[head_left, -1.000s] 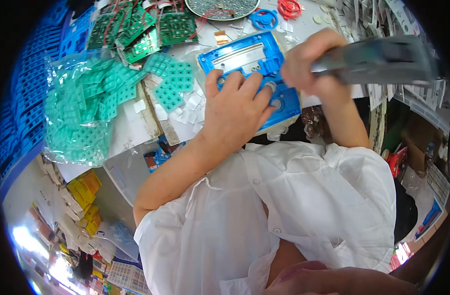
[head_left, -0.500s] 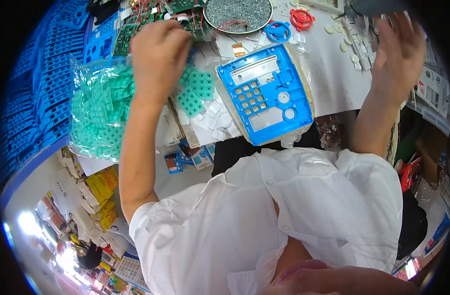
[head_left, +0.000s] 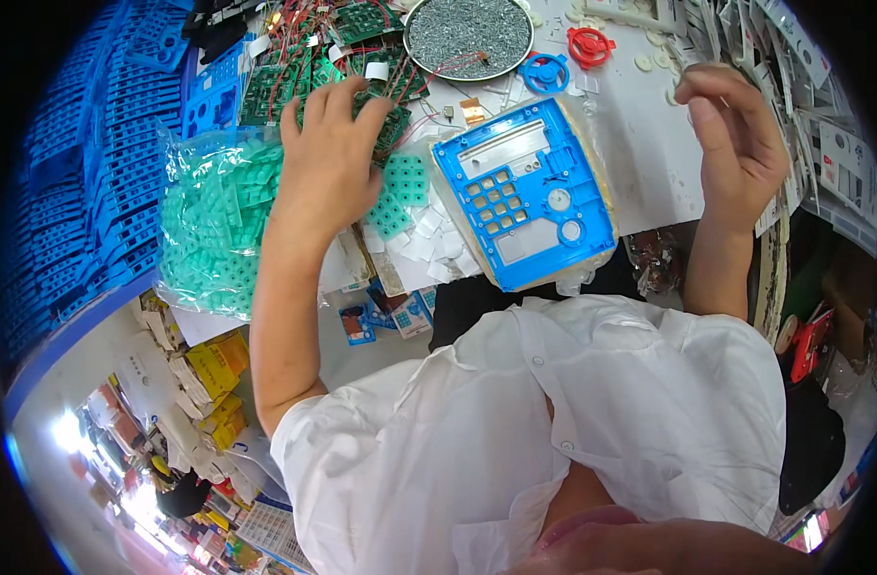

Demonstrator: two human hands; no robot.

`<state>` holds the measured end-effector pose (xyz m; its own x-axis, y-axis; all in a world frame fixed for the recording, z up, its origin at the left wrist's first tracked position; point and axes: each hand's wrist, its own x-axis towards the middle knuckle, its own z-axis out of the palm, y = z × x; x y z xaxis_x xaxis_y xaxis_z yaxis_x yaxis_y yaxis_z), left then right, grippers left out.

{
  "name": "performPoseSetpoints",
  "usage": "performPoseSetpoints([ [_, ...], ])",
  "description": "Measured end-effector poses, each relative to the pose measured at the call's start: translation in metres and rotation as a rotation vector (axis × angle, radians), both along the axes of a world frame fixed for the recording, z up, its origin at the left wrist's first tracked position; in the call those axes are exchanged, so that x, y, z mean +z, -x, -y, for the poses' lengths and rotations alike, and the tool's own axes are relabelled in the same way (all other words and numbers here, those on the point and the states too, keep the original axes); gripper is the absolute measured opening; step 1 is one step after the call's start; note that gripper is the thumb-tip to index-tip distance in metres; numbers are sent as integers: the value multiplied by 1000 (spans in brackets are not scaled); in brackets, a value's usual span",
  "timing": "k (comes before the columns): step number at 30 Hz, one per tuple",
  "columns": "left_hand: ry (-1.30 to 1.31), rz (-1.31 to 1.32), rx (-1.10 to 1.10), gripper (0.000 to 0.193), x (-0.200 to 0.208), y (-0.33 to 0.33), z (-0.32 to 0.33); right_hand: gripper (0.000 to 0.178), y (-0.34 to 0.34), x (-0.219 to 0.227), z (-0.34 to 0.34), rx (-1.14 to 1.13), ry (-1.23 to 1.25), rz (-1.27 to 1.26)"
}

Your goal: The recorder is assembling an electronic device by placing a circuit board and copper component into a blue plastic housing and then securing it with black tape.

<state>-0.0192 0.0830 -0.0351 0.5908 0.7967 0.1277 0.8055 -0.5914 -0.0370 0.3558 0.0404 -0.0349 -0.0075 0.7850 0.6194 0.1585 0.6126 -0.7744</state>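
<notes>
Your left hand (head_left: 328,158) has unfolded from a bunched shape half a second ago and come down nearer your body, while your right hand (head_left: 740,153) has come in closer to the blue casing (head_left: 539,216).

You work at a white table (head_left: 654,182), with the casing face down or face up, I cannot tell which, on a plastic-wrapped pad (head_left: 588,144). Just left of the casing lie white squares (head_left: 438,240) and green keypad sheets (head_left: 405,182); farther left are a clear bag of green keypads (head_left: 213,230) and, at the far left, stacked blue panels (head_left: 55,211). Beyond the casing stand a round dish of small metal pieces (head_left: 472,78), a blue ring (head_left: 524,72) and a red ring (head_left: 592,64). Well right of it are piled white plastic parts (head_left: 850,172); yellow boxes (head_left: 218,369) sit low to its left.

The casing lies between your hands, apart from both. Left of it, your left fingers spread apart over the circuit boards (head_left: 266,96), which lie beyond and left of the casing. Right of it, your right fingers curl loosely, thumb apart from them.

Your left hand covers part of the boards, so you cannot tell whether its fingertips touch them. The dish is cut off at the top edge.
</notes>
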Motion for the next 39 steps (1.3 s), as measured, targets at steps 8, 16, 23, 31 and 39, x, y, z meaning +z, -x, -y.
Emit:
performPoseSetpoints([
  [8, 34, 67, -166, 49, -11, 35, -26, 23, 15, 5, -5, 186, -26, 125],
  [16, 175, 168, -197, 46, 27, 11, 32, 30, 20, 2, -5, 101, 88, 128],
  [23, 20, 156, 418, 9, 72, 98, 6, 25, 36, 11, -12, 149, 49, 149],
  [31, 355, 111, 178, 32, 8, 47, 54, 20, 33, 16, -12, 257, 67, 310],
  [39, 265, 126, 103, 40, -18, 43, 72, 20, 40, 16, -7, 296, 50, 353],
])
